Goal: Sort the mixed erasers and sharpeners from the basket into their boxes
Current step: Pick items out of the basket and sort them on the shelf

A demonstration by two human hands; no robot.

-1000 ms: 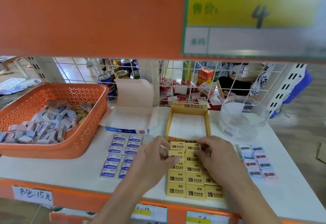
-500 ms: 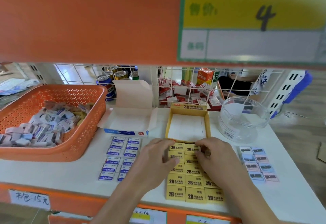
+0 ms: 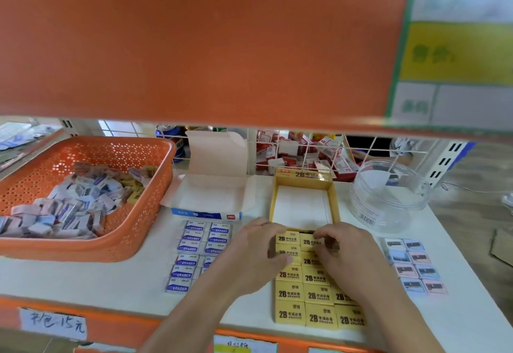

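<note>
On the white table [image 3: 458,311], front centre, a block of small yellow 2B erasers [image 3: 316,294] in paper sleeves is laid flat in rows. Its far end is set against the near wall of an open yellow cardboard box [image 3: 302,176], whose floor shows bare. The far rows are bracketed by both hands. The left hand [image 3: 249,252] is curled in from the left, thumb laid on a second-row eraser. The right hand [image 3: 347,252] is curled over the far right corner, fingertips bent down onto the pieces. Neither hand is spread; both are closed on the erasers.

Handling, as judged: the pieces are taken to be light, firm and square-edged. The sleeves look smooth, so a row squeezed only from its ends may buckle upward. Hold is best taken on a row's outer short ends, with a thumb kept on top. The box is thin card and could be shoved back by a bump.

Edges and room:
- The table's front lip lies just beside the nearest row, so little margin is left there.
- Blue-and-white erasers [image 3: 194,252] are ranked near on the left, and small pink and pale-blue pieces [image 3: 413,266] near on the right.
- An orange perforated plastic basket [image 3: 144,214] with the unsorted pile is set far left.
- A clear round plastic tub [image 3: 388,197] stands just right of the box.
- Headroom under the orange shelf [image 3: 194,47] overhead is judged limited.
</note>
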